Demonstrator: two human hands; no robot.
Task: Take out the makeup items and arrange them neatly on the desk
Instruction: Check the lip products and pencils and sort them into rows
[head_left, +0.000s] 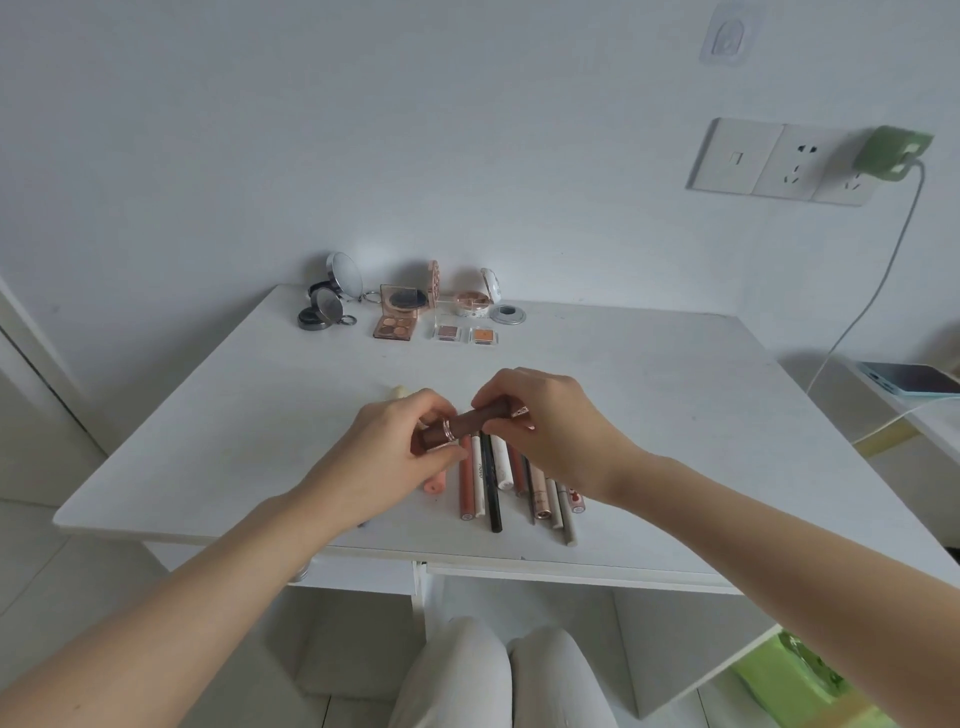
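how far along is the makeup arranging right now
Done: open compacts and an eyeshadow palette stand along the desk's back edge, and pencils lie side by side near the front. In hand: left hand and right hand both grip a brown tube above that row. Left: setting it down.

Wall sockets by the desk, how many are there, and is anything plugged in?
2: a free socket beside the switch, and one right of it, partly hidden by the green charger plugged in.
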